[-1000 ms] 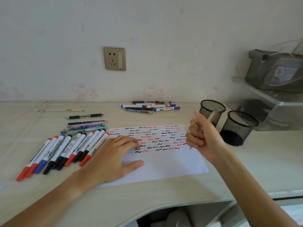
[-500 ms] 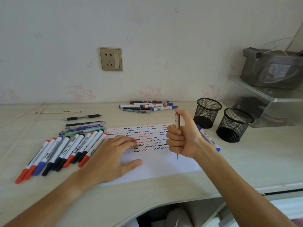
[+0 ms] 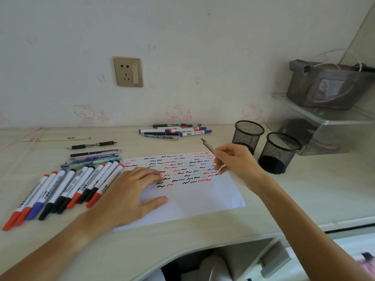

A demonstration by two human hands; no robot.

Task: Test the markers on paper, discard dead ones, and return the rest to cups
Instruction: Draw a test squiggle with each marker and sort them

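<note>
Pinning the paper (image 3: 203, 197) with flat, spread fingers, the left hand (image 3: 129, 191) steadies it while the right hand (image 3: 235, 161) pinches a thin pen (image 3: 209, 147) over its right edge to test.

The right hand (image 3: 233, 161) hides the middle of the pen (image 3: 208, 146); its tip is indistinct. The left hand (image 3: 129, 195) covers the paper's (image 3: 203, 199) left edge. Marker (image 3: 89, 183) label print is too small to read.

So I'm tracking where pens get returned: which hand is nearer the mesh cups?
Right. The right hand holds a pen just left of the mesh cups; the left hand presses the paper, farther left.
</note>
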